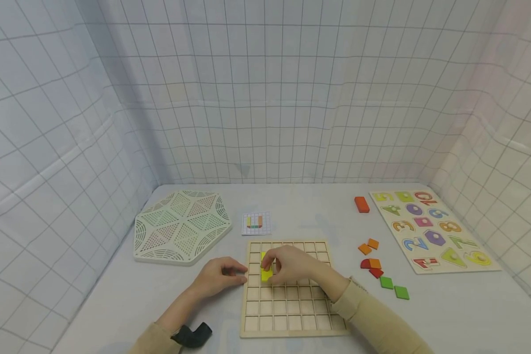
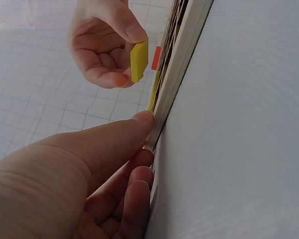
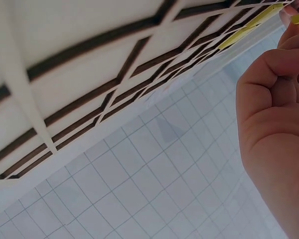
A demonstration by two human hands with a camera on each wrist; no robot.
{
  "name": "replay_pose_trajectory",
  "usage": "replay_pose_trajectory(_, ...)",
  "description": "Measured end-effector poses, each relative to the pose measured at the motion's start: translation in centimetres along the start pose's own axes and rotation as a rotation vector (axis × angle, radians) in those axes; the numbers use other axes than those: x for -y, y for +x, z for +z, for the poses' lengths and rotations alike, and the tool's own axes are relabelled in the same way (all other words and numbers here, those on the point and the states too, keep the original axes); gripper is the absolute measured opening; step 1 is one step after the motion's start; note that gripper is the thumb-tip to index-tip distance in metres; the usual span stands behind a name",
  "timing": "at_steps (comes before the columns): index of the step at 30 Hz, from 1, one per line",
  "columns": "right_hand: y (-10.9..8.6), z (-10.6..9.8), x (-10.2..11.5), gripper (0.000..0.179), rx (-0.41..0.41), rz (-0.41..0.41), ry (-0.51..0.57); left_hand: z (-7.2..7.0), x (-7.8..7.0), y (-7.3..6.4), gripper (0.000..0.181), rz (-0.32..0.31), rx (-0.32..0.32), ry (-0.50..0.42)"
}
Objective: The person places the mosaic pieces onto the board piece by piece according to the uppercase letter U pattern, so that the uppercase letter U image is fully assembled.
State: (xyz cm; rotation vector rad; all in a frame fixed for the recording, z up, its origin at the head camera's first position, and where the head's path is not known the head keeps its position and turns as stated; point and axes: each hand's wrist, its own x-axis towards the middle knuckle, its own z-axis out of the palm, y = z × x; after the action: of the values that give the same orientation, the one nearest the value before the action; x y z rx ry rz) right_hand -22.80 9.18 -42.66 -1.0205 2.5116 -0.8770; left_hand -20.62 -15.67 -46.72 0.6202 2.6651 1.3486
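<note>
Over the left part of a wooden grid board [image 1: 294,307], my right hand [image 1: 292,263] pinches a yellow square tile [image 2: 138,62] between thumb and fingertips. That tile is tilted and raised off the board in the left wrist view. Further yellow tiles [image 3: 234,38] lie in a row in the board's cells, partly hidden by the right hand in the head view. My left hand [image 1: 219,278] rests beside the board, with thumb and index fingertips touching its left edge. Its other fingers are loosely bent near the table.
A small pattern card [image 1: 256,223] lies behind the board. Orange tiles [image 1: 365,249], red pieces [image 1: 375,273] and green tiles [image 1: 386,282] are scattered to the right, near a red block [image 1: 362,204]. A number puzzle [image 1: 435,236] lies far right, a white hexagonal panel [image 1: 181,226] at left.
</note>
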Motion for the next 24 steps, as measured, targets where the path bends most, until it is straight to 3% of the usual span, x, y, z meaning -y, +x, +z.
replay_pose_trajectory(24,-0.17,0.56,0.19,0.024,-0.006,0.063,-0.013,0.03,-0.10,0.00,0.022,-0.005,0.001,-0.009)
